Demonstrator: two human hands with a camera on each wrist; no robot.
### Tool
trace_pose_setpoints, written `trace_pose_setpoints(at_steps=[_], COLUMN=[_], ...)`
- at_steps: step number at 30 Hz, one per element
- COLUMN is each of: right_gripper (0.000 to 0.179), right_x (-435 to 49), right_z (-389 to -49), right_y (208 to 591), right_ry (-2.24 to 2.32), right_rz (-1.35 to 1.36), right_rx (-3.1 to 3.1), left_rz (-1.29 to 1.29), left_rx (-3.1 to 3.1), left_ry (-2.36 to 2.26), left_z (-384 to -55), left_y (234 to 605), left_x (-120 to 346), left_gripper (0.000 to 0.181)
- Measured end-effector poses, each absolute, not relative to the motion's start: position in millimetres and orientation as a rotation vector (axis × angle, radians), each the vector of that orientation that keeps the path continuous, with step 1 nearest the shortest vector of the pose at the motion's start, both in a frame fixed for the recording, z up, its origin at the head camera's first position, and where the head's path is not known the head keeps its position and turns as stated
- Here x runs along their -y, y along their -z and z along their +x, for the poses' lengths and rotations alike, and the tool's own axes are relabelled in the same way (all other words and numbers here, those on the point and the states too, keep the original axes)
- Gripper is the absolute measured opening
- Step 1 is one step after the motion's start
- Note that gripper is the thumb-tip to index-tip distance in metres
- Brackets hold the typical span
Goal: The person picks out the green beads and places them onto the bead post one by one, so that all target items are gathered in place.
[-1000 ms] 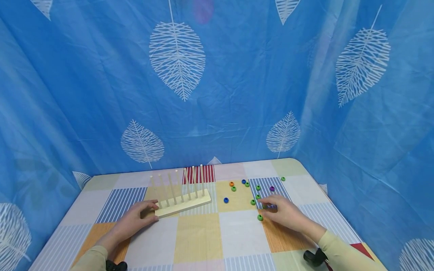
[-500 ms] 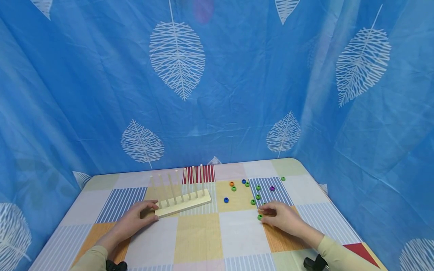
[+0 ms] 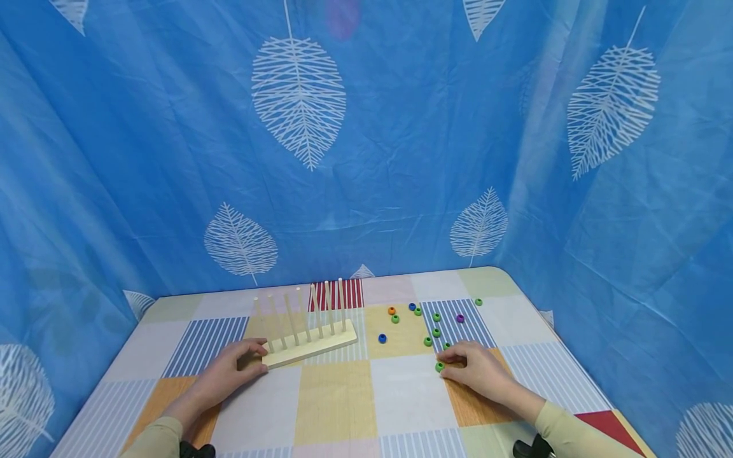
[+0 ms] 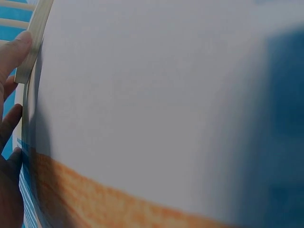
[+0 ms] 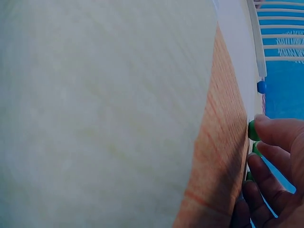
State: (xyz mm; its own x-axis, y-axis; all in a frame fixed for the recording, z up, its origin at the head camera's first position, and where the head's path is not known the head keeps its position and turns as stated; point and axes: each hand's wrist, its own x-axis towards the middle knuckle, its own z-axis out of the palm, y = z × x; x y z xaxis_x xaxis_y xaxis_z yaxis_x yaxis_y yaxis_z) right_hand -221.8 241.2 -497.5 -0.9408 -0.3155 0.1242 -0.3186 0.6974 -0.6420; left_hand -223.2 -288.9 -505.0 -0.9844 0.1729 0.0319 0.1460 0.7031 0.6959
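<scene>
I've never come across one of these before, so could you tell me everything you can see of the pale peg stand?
The peg stand looks like plain, pale wood: a long, narrow base with seven thin pegs rising in one row. No bead shows on any peg. It sits base down on the patchwork tablecloth, slanted so its right end lies farther from the person, whose left hand holds its left end.

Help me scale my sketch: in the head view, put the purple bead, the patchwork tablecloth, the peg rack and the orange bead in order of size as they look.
1. patchwork tablecloth
2. peg rack
3. orange bead and purple bead: too alike to rank
</scene>
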Motion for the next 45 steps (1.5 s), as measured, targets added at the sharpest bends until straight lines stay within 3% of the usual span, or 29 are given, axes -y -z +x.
trace_pose_setpoints(at_steps=[45], right_gripper=[0.023], right_x=[-240.8], right_z=[-219.7], right_y=[505.8], right_ry=[-1.272], right_rz=[0.384], right_rx=[2.878], left_rz=[0.235], left_rx=[-2.86], left_ry=[-1.194], left_z=[-222.9], left_y=[504.9], left_x=[286.6], left_gripper=[0.026])
